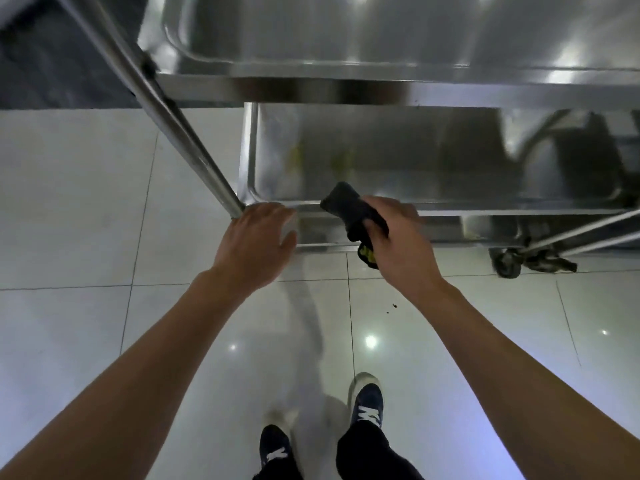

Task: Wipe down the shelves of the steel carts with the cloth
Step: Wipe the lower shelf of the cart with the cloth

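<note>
A dark, crumpled cloth with a patch of yellow at its lower end [353, 214] sits in the right hand [398, 237], just over the near rim of the lower shelf. Its long axis runs on a slant: the upper end points up and to the left, toward the shelf's near left corner, and the yellow end hangs down below the fist toward the floor.

One shiny stainless-steel cart [346, 88] is in view, with two shelves counted: an upper tray-like shelf [381, 36] with a raised rim, and a lower shelf [398, 157] of the same kind beneath it. One slanted steel post [166, 109] runs down the cart's left side to the lower shelf's corner. One black caster wheel [507, 263] shows at the right. There is one cloth, and there are two bare hands.

The right hand is curled tightly round the middle of the cloth, which sticks out at both ends. The left hand [254, 240] lies with fingers loosely spread and fairly straight, its fingertips resting at the corner where the post meets the lower shelf's rim; it grasps nothing.

Two dark blue shoes with white marks [367, 403] stand on the glossy pale tiled floor [86, 202].
</note>
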